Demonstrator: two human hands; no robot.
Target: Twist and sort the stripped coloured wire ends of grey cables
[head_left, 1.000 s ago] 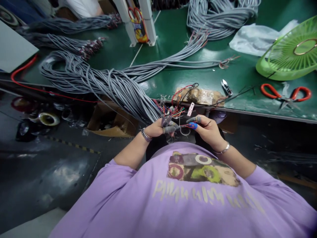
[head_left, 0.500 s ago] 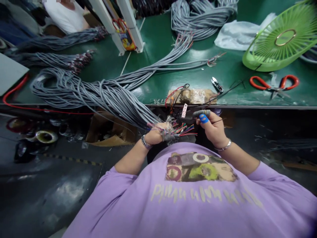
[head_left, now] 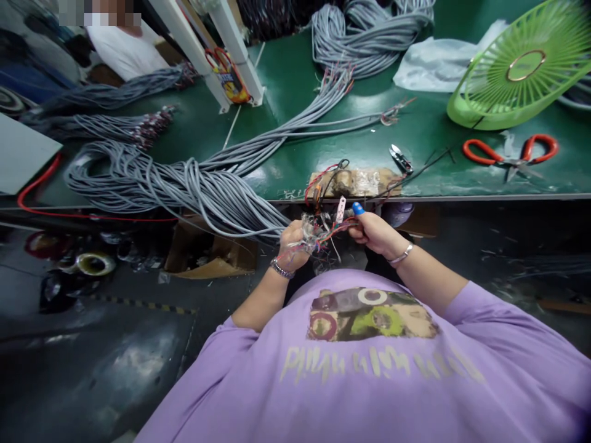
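Note:
My left hand (head_left: 295, 245) is closed around the stripped ends of a thick bundle of grey cables (head_left: 221, 200), which runs off to the left over the bench edge. Thin coloured wires (head_left: 329, 234) fan out from that fist. Their tips reach my right hand (head_left: 369, 231), whose fingers pinch them; its thumb wears a blue cover. Just beyond the hands, a wooden block (head_left: 357, 182) wrapped in clear tape sits at the bench edge, with red and black leads on it. A small pale strip with holes (head_left: 341, 210) hangs in front of the block.
On the green bench (head_left: 286, 163) lie red-handled scissors (head_left: 510, 157), small snips (head_left: 401, 159), a green fan (head_left: 521, 74), a plastic bag (head_left: 431, 64) and more cable coils (head_left: 364, 40). Below stands a cardboard box (head_left: 210, 267). Another person (head_left: 124, 49) is at the far left.
My right hand has moved left to the wires and now pinches them; before, it was apart from them. My left hand has turned and risen slightly with the cable ends.

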